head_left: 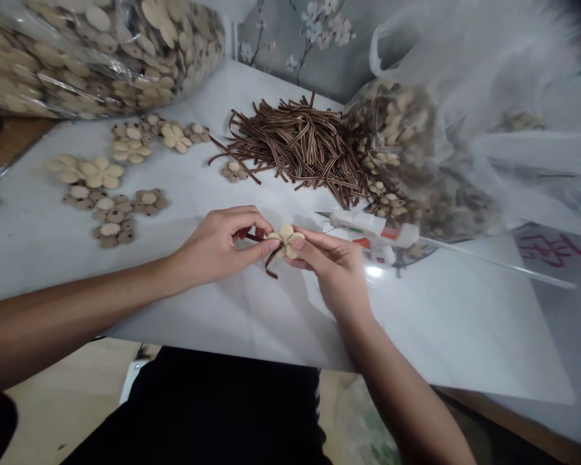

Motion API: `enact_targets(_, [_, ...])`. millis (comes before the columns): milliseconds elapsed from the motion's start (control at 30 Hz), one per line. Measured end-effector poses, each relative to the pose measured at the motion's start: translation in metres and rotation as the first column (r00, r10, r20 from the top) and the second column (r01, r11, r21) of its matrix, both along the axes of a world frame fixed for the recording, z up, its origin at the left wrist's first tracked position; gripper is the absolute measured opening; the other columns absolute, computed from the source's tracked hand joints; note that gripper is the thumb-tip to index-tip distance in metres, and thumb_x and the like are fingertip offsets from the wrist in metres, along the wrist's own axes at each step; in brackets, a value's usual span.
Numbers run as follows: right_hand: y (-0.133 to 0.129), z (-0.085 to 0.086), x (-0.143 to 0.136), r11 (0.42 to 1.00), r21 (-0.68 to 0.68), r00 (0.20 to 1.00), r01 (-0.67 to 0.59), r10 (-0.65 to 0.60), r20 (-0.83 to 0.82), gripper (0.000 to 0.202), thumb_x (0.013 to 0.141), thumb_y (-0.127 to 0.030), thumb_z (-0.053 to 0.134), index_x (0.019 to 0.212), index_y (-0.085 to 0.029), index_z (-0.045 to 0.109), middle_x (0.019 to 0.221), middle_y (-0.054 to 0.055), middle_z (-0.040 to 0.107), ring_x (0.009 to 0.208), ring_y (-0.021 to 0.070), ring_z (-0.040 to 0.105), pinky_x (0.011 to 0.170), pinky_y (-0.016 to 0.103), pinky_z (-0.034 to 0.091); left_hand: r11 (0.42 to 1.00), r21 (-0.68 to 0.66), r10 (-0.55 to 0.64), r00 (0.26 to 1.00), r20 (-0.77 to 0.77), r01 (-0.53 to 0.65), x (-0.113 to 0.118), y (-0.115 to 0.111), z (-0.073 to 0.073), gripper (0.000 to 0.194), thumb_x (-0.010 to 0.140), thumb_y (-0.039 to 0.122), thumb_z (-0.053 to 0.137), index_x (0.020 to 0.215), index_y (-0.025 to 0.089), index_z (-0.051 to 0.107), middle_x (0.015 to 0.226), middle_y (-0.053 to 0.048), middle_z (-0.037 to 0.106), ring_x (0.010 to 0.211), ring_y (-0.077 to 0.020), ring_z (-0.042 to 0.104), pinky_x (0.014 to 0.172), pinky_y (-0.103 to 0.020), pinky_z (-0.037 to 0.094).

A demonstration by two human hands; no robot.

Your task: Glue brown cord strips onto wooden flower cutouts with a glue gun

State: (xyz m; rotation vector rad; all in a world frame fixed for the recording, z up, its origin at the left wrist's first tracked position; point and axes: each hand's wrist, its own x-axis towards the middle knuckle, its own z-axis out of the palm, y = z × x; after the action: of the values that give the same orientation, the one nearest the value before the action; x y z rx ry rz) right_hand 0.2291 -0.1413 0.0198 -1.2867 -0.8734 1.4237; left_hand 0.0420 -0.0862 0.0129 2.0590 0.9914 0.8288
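Between my hands, above the near part of the white table, is a cream flower-shaped piece (286, 234) with rounded petals. My right hand (336, 258) pinches it from the right, thumb on top of the petals. With thumb and fingers closed, my left hand (235, 242) grips a thin brown strip (272, 266) at the flower's left side. One end of the strip curls down below the flower, and another part shows between the left fingers. How the strip meets the flower's centre is covered by the fingertips.
A pile of brown strips (305, 142) lies at the back. Loose cream flowers (101, 172) and grey-brown flowers (110, 230) lie to the left. A glue gun (363, 223) with a long glue stick rests right of my hands. Bags of flower pieces (101, 58) stand behind.
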Motion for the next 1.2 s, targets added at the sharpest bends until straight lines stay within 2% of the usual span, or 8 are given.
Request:
enact_targets(267, [-0.001,-0.004,-0.004,1.0,-0.015,0.998,-0.004,0.005,0.058,0.024,0.073,-0.039,0.079,0.095,-0.026,0.078,0.094,0.001,0.078,0.09,0.0212,0.073,0.082,0.04,0.063,0.999,-0.031,0.036,0.999,-0.021,-0.037,0.003,-0.003,-0.002,0.01,0.081,0.027,0.066,0.081,0.017,0.066,0.075,0.001,0.062,0.06,-0.0087,0.048,0.055,-0.022,0.039])
enact_targets(367, [-0.005,0.002,0.001,0.989,0.13,0.972,0.067,-0.094,0.216,0.024,0.078,-0.039,0.076,0.099,-0.028,0.077,0.1,0.001,0.077,0.097,0.0247,0.072,0.091,0.047,0.059,0.996,-0.017,0.083,0.995,0.053,-0.082,0.001,-0.002,-0.003,0.022,0.08,0.033,0.07,0.097,0.019,0.066,0.089,-0.003,0.062,0.067,-0.011,0.05,0.052,-0.022,0.039])
enact_targets(467, [-0.017,0.01,0.015,0.874,0.482,0.806,0.055,-0.324,0.495,0.03,0.082,-0.028,0.073,0.111,-0.034,0.072,0.121,-0.002,0.07,0.113,0.0275,0.066,0.105,0.051,0.05,0.981,-0.06,0.192,0.955,0.226,-0.183,-0.003,0.005,-0.003,0.035,0.079,0.038,0.073,0.108,0.021,0.063,0.106,-0.007,0.059,0.079,-0.0138,0.053,0.053,-0.021,0.041])
enact_targets(533, [-0.028,0.009,0.025,0.76,0.624,0.658,-0.183,-0.377,0.652,0.046,0.081,-0.017,0.072,0.121,-0.039,0.065,0.131,-0.004,0.063,0.118,0.0272,0.063,0.108,0.05,0.047,0.972,-0.062,0.234,0.916,0.325,-0.227,-0.005,0.011,-0.002,0.031,0.081,0.039,0.072,0.105,0.023,0.063,0.112,-0.008,0.056,0.086,-0.0152,0.054,0.058,-0.023,0.044])
enact_targets(633, [-0.049,-0.002,0.036,0.664,0.498,0.434,-0.557,-0.279,0.857,0.059,0.081,-0.01,0.069,0.133,-0.034,0.056,0.134,0.001,0.062,0.123,0.0277,0.06,0.107,0.05,0.047,0.968,-0.009,0.236,0.894,0.379,-0.252,-0.008,0.019,-0.003,0.023,0.083,0.038,0.07,0.101,0.025,0.064,0.113,-0.006,0.055,0.091,-0.0166,0.055,0.068,-0.028,0.046])
enact_targets(700, [-0.062,-0.011,0.039,0.669,0.368,0.313,-0.646,-0.208,0.927,0.059,0.082,-0.016,0.069,0.137,-0.028,0.053,0.133,0.007,0.063,0.126,0.0298,0.057,0.104,0.053,0.048,0.967,0.019,0.228,0.896,0.382,-0.254,-0.009,0.022,-0.006,0.021,0.083,0.036,0.07,0.099,0.024,0.065,0.11,-0.006,0.057,0.091,-0.0167,0.056,0.071,-0.029,0.046])
enact_targets(967, [-0.08,-0.007,0.027,0.715,0.235,0.204,-0.659,-0.13,0.97,0.067,0.088,-0.019,0.059,0.15,-0.017,0.034,0.149,0.013,0.044,0.143,0.0334,0.033,0.112,0.057,0.038,0.975,-0.005,0.212,0.92,0.329,-0.223,-0.006,0.022,-0.013,0.018,0.082,0.036,0.071,0.096,0.024,0.067,0.104,-0.005,0.062,0.093,-0.0173,0.058,0.077,-0.03,0.047])
enact_targets(1200, [-0.084,-0.033,0.016,0.734,0.111,0.128,-0.67,-0.032,0.991,0.061,0.093,-0.01,0.045,0.152,-0.011,0.027,0.148,0.017,0.043,0.144,0.0296,0.03,0.113,0.053,0.039,0.982,-0.035,0.187,0.944,0.272,-0.185,-0.005,0.02,-0.009,0.013,0.085,0.034,0.068,0.086,0.022,0.069,0.097,-0.004,0.064,0.096,-0.0185,0.059,0.079,-0.031,0.046])
